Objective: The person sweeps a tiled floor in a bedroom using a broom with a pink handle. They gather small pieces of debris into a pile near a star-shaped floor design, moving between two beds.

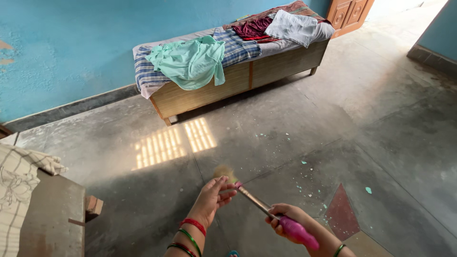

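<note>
Right hand (284, 220) clenched on pink broom (266, 209) handle; left hand (213, 194) open-fingered, touching bristles. Broom axis slants up-left, bristles forward.

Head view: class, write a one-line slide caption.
Right hand grips a pink-handled broom, left hand at its bristles, above a dusty floor.

We are in a room of a plain home, likely a bedroom. A low wooden bed (238, 81) stands against a turquoise painted wall (71, 43), heaped with loose clothes (190, 62) and a checked sheet (238, 50). The floor (371, 119) is bare grey cement, flecked with paint chips. A carved wooden door (350, 14) shows in the far corner, and window light falls in barred patches (173, 140).
</note>
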